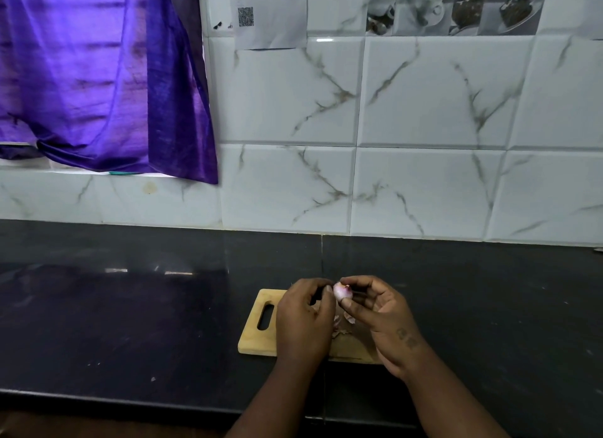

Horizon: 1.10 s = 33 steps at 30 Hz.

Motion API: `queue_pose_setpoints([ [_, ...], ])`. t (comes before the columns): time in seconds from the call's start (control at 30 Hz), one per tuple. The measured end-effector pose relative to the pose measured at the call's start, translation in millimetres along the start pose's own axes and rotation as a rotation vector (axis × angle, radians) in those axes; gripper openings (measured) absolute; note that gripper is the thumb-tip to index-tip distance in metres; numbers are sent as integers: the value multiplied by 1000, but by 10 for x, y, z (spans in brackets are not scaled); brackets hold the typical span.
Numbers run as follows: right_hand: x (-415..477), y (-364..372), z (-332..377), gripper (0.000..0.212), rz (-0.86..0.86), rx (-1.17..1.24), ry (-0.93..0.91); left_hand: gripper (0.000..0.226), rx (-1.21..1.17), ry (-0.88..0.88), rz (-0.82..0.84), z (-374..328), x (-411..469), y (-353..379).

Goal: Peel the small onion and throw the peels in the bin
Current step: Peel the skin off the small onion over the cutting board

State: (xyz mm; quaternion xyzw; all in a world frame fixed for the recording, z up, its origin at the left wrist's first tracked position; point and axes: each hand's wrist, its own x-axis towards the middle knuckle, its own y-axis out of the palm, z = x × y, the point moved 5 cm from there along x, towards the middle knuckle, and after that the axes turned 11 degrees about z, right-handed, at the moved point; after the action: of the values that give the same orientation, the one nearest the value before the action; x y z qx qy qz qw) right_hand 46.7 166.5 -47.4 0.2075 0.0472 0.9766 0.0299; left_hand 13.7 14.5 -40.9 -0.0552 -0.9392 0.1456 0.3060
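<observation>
A small pale pink onion (341, 291) is held up between both hands above a wooden cutting board (257, 335). My right hand (385, 317) pinches it from the right with thumb and forefinger. My left hand (305, 318) has its fingertips against the onion's left side. Several loose peels (346, 323) lie on the board under the hands, partly hidden by them. No bin is in view.
The board lies on a black stone counter (130, 323) whose front edge runs along the bottom. White marble-patterned tiles (424, 137) form the wall behind. A purple curtain (98, 78) hangs at the upper left over a window sill.
</observation>
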Motion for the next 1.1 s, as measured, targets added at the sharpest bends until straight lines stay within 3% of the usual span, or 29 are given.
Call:
queue_pose_setpoints([
  [0.17, -4, -11, -1, 24, -3, 52, 11, 15, 21, 29, 88, -39, -8, 34],
  [0.57, -7, -24, 22, 24, -10, 4, -13, 23, 122, 44, 56, -85, -23, 23],
  [0.87, -6, -13, 1, 26, 9, 38, 5, 23, 79, -118, 14, 119, 29, -28],
  [1.1, -1, -45, -25, 31, -40, 7, 25, 18, 30, -5, 44, -36, -7, -6],
])
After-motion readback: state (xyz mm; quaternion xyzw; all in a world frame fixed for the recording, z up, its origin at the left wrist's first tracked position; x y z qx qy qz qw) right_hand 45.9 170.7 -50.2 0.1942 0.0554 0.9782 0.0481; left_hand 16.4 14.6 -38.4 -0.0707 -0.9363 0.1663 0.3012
